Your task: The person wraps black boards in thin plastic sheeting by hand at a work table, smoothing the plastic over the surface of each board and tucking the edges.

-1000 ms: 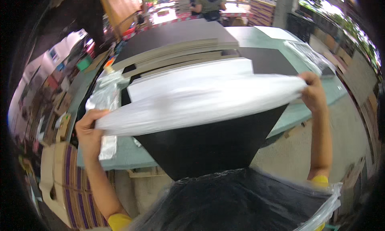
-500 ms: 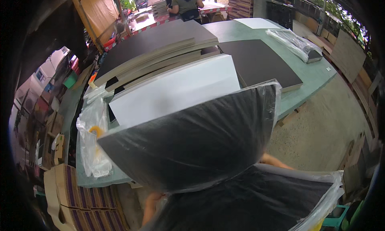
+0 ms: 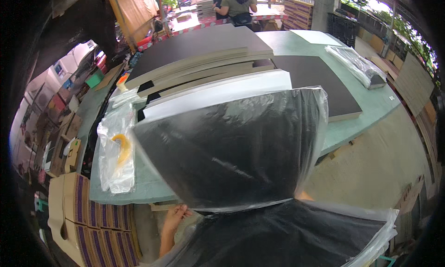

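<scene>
black board (image 3: 227, 146) in clear film (image 3: 320, 114)

the wrapped board slants over the near edge of the green surface (image 3: 153, 195), in front of white panels (image 3: 222, 92). the left hand (image 3: 175, 217) is narrow, fingers together by its near left corner; whether they grip the film, i cannot tell. the right hand (image 3: 303, 196), mostly hidden, shows at the near right corner, its hold unclear. a yellow ring (image 3: 123, 149) lies left on plastic bags (image 3: 109, 172).
</scene>
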The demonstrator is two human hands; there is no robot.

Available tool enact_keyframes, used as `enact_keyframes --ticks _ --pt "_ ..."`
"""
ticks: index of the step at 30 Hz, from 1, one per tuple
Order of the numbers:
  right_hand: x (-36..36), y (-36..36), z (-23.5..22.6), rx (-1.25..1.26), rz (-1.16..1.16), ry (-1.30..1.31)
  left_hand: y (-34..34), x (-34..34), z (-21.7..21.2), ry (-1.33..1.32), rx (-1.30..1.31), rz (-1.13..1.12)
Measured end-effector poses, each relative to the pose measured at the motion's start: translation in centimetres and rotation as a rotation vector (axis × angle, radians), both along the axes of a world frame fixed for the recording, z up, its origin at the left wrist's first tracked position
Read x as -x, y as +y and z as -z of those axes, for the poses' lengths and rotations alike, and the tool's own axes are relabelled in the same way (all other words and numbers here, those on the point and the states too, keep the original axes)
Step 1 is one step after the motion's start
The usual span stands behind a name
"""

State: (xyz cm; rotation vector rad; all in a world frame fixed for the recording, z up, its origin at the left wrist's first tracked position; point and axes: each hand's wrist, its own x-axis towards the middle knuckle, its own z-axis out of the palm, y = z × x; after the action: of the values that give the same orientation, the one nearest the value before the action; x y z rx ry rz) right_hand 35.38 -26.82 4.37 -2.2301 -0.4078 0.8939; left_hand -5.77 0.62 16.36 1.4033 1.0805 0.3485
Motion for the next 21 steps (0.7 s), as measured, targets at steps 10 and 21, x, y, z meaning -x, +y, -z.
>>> enact_keyframes --ticks 10,21 --pt "0.0 0.3 2.9 0.043 0.071 -0.061 0.5 3.6 6.2 -0.055 0.263 0.112" --pt "-0.4 1.4 2.9 0.077 0.091 -0.078 -2.9 -1.6 -4.1 0.074 0.322 0.648"
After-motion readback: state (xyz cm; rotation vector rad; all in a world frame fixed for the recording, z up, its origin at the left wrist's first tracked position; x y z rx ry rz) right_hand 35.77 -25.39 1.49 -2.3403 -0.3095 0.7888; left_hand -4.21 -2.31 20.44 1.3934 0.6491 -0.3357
